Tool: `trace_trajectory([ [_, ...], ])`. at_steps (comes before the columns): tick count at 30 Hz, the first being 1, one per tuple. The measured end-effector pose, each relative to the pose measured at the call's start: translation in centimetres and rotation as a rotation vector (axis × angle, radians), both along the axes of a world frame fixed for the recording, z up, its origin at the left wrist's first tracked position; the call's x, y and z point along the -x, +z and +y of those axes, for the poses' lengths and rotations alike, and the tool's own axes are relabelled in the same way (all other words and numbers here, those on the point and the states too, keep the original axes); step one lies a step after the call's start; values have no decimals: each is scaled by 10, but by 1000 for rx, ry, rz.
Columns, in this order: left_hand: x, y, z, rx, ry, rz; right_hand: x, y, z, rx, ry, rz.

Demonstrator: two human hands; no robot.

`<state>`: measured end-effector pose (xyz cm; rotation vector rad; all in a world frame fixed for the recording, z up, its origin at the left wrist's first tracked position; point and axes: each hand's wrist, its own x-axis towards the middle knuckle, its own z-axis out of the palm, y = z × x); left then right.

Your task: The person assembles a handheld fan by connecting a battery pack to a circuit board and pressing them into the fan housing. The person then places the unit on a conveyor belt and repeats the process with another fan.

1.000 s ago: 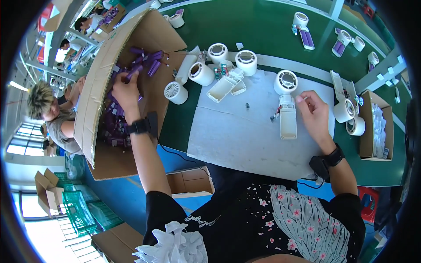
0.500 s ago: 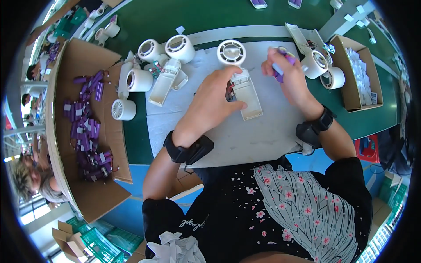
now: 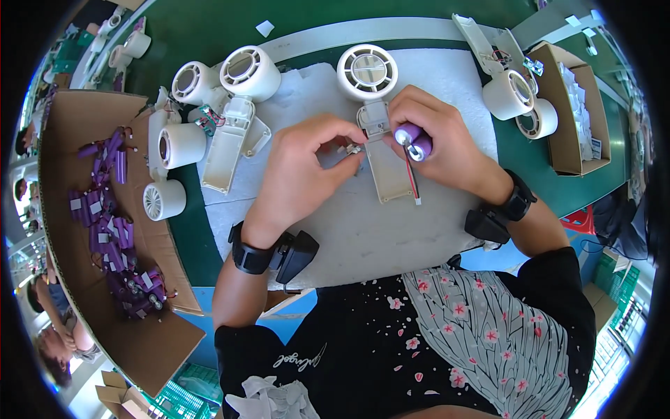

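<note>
In front of me on the padded mat lies a white handheld fan (image 3: pixel 368 73), its round head away from me and its open handle shell (image 3: pixel 391 174) toward me. My left hand (image 3: pixel 296 164) is at the shell's left edge, with thumb and forefinger pinching a small circuit board (image 3: pixel 353 149), partly hidden by the fingers. Over the shell's right side, my right hand (image 3: pixel 447 143) grips a purple battery pack (image 3: pixel 421 144), its cell ends facing me. Red and black wires hang from the pack to a white connector (image 3: pixel 418 202) above the shell.
At left stands a cardboard box (image 3: pixel 150 251) holding many purple battery packs (image 3: pixel 115 234). Several opened fans (image 3: pixel 230 150) lie between it and the mat. More fans (image 3: pixel 508 95) are at the right, beside a box of white packets (image 3: pixel 576 105). A metal strip (image 3: pixel 391 33) crosses the green table.
My right hand has brought the battery pack left and nearer, over the fan's handle. My left hand has shifted from around the handle to pinch the circuit board. The view has moved slightly.
</note>
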<state>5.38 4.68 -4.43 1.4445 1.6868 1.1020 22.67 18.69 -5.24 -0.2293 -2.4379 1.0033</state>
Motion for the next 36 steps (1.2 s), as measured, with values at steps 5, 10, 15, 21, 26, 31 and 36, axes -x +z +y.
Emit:
trace_trajectory([
  [5,-3,2,0,-183,-60,146,3,2,-11,-139,88,77],
  [10,-7,3,-1,-145,-85,72,3,0,-10,-83,107,49],
  [15,-8,8,-1,-1,-20,-142,0,-2,-10,-55,69,20],
  [21,-5,2,-2,-172,-62,30,1,3,-11,-107,102,-2],
  [26,-8,0,-6,-181,-18,140,0,2,-11,-114,105,-5],
  [31,-9,-7,-3,-245,0,18,3,1,-12,-107,112,-1],
  [36,-14,-3,-6,-340,-38,39,3,9,-16,-102,88,2],
])
